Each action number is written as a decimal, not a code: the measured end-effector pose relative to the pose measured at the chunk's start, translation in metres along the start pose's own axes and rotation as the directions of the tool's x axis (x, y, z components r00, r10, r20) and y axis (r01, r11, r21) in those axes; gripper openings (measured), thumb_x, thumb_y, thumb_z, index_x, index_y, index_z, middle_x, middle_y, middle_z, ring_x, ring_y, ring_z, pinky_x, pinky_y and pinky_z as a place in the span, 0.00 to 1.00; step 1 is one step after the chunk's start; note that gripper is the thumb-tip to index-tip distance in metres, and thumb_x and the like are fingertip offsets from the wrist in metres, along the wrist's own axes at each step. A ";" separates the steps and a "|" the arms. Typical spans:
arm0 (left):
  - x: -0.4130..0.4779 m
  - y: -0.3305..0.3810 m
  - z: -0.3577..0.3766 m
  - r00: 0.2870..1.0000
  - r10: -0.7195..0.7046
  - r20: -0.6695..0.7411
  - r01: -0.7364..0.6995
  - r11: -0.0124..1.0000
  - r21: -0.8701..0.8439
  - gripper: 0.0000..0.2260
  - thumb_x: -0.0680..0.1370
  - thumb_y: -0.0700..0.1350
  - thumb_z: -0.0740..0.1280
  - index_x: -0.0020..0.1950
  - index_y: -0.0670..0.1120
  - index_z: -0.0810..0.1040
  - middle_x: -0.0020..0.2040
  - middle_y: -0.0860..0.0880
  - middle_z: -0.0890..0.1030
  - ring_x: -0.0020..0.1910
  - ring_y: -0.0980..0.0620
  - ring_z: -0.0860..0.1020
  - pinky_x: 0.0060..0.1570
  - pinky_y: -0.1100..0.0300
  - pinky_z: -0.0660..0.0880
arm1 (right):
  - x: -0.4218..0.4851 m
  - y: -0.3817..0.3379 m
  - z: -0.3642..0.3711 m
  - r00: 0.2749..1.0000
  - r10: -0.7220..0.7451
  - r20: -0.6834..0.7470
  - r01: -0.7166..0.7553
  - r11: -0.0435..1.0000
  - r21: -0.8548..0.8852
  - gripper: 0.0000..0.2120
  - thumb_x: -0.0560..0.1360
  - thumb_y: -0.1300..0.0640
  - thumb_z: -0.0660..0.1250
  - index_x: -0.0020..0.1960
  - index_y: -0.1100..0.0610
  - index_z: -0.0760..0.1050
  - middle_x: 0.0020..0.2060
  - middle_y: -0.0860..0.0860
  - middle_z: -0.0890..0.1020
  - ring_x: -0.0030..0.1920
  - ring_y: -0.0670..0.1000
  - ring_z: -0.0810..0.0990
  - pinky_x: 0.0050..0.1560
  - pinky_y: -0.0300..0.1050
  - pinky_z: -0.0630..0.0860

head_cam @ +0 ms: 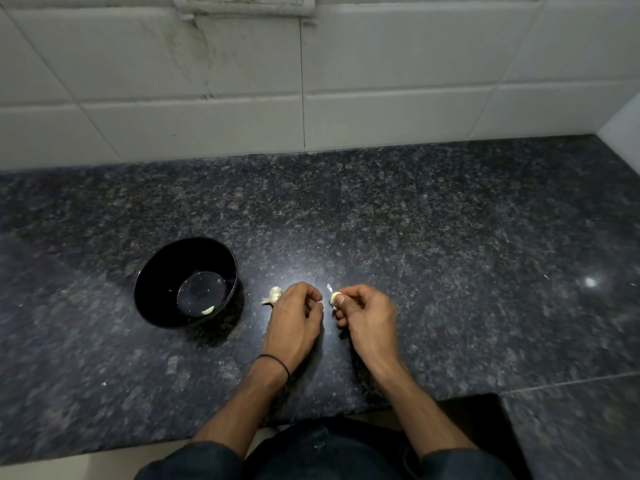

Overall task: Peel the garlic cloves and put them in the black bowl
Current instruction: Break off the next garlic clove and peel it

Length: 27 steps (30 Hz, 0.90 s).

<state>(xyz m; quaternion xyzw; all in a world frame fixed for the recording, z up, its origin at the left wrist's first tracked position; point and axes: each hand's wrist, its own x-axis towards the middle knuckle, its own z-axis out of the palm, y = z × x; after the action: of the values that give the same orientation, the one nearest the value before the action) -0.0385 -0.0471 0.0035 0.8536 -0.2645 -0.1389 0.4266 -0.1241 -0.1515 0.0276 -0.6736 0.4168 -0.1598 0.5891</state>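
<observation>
The black bowl stands on the dark granite counter left of my hands, with one peeled clove lying inside near its front wall. A garlic bulb piece lies on the counter just left of my left hand. That hand's fingers are curled, and a small pale bit shows at its fingertips; I cannot tell what it is. My right hand pinches a garlic clove between thumb and fingers. A scrap of skin sticks up just above the clove.
The granite counter runs wide on both sides and ends at a white tiled wall behind. Its front edge is close to my body, with a step in the edge at lower right. A switch plate is on the wall above.
</observation>
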 end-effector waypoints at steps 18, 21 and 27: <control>-0.007 0.015 -0.010 0.996 0.069 -0.061 -0.077 0.988 -0.137 0.06 0.78 0.44 0.72 0.51 0.53 0.86 0.46 0.59 0.85 0.45 0.60 0.80 0.53 0.53 0.77 | -0.005 -0.007 -0.002 0.995 -0.034 0.098 0.028 0.998 0.058 0.09 0.80 0.63 0.66 0.45 0.56 0.83 0.33 0.56 0.84 0.30 0.47 0.80 0.30 0.44 0.78; -0.005 0.011 -0.008 0.998 0.017 -0.066 -0.030 0.981 -0.190 0.06 0.77 0.42 0.72 0.50 0.53 0.86 0.45 0.59 0.85 0.44 0.60 0.81 0.55 0.49 0.77 | -0.004 -0.007 -0.001 0.993 0.008 0.119 -0.021 0.994 0.109 0.09 0.80 0.64 0.65 0.46 0.57 0.83 0.36 0.59 0.84 0.31 0.48 0.80 0.32 0.42 0.78; -0.005 0.007 -0.006 0.997 0.027 -0.066 -0.039 0.982 -0.183 0.08 0.76 0.41 0.73 0.52 0.51 0.87 0.46 0.57 0.85 0.43 0.59 0.80 0.55 0.50 0.77 | 0.000 -0.002 0.000 0.990 0.086 0.114 -0.104 0.982 0.158 0.06 0.79 0.62 0.68 0.45 0.59 0.83 0.36 0.59 0.85 0.31 0.51 0.81 0.32 0.49 0.79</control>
<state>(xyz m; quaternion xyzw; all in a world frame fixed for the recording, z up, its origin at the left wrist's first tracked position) -0.0423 -0.0432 0.0126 0.8101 -0.2512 -0.1284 0.5140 -0.1238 -0.1515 0.0291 -0.6100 0.4019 -0.1289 0.6706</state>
